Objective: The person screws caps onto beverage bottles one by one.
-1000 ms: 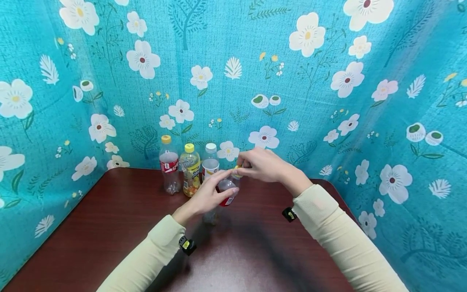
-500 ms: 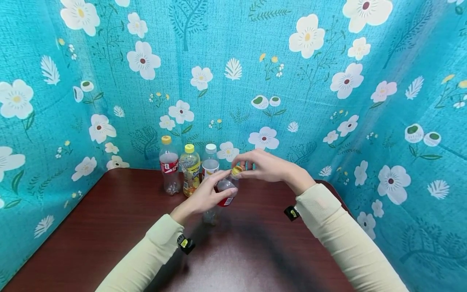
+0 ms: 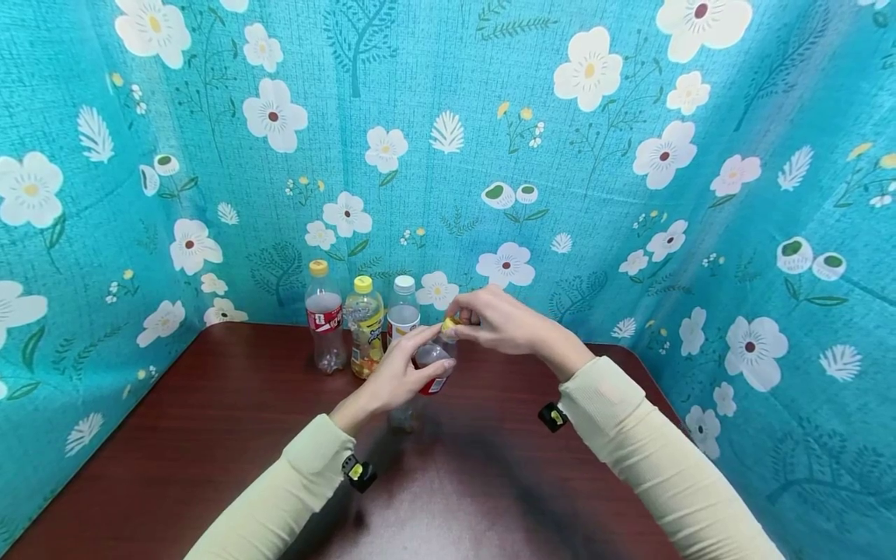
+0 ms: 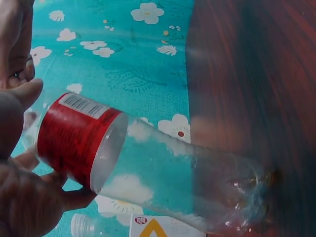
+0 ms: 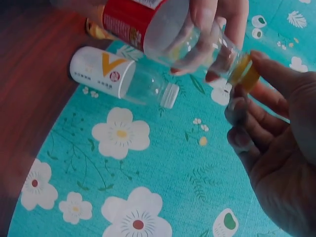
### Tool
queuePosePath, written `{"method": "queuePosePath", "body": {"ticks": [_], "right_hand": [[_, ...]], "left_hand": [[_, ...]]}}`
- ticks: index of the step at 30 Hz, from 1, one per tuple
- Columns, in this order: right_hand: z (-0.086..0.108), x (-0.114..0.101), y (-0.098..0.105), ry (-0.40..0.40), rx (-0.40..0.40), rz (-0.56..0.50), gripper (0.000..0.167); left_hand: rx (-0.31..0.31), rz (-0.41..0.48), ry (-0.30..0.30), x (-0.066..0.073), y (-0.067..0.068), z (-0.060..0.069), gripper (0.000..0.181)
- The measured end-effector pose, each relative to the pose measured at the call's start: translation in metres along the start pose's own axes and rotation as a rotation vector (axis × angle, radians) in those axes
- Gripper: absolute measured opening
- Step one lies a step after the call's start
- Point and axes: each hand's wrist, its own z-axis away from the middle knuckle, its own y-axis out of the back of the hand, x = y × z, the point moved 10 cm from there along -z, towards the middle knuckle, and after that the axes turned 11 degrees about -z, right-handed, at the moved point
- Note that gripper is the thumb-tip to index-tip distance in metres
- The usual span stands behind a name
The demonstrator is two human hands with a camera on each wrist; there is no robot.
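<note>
A clear plastic bottle (image 3: 435,355) with a red label leans to the right. My left hand (image 3: 397,372) grips it around its upper part, fingers and thumb wrapped about the label in the left wrist view. At the bottle's mouth is a yellow cap (image 5: 244,72). My right hand (image 3: 500,320) pinches that cap between thumb and fingers, as the right wrist view shows. The red label (image 4: 76,138) with its barcode faces the left wrist camera. Whether the bottle's base touches the table is hard to tell.
Behind the left hand stand a red-label bottle (image 3: 325,320) with an orange-yellow cap, a yellow-label bottle (image 3: 366,333) and a white-capped bottle (image 3: 404,309). All are upright on the dark red table (image 3: 231,435). A blue flowered curtain (image 3: 448,210) surrounds the table's back and sides.
Right-hand fingers have shifted about the yellow cap: loosened half a second ago with the cap showing more, now closed around it again. Left hand and bottle stay nearly still.
</note>
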Motion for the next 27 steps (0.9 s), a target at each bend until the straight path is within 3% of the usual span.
{"method": "queuePosePath", "body": {"ticks": [5, 10, 16, 21, 27], "right_hand": [[-0.001, 0.000, 0.001, -0.058, 0.062, 0.048, 0.016], [-0.001, 0.004, 0.003, -0.114, 0.099, 0.070, 0.019], [0.002, 0.008, 0.002, -0.079, 0.086, 0.006, 0.021], [0.007, 0.007, 0.000, 0.011, 0.003, -0.053, 0.028], [0.006, 0.005, -0.002, 0.046, -0.075, -0.062, 0.029]], "left_hand": [[0.056, -0.014, -0.029, 0.005, 0.001, -0.001, 0.058], [0.068, -0.013, -0.031, 0.006, 0.001, -0.002, 0.057], [0.020, 0.005, -0.013, 0.001, 0.002, -0.002, 0.058], [-0.049, 0.021, 0.003, -0.002, 0.000, -0.002, 0.060], [-0.120, 0.041, -0.017, -0.005, -0.003, -0.004, 0.059]]}}
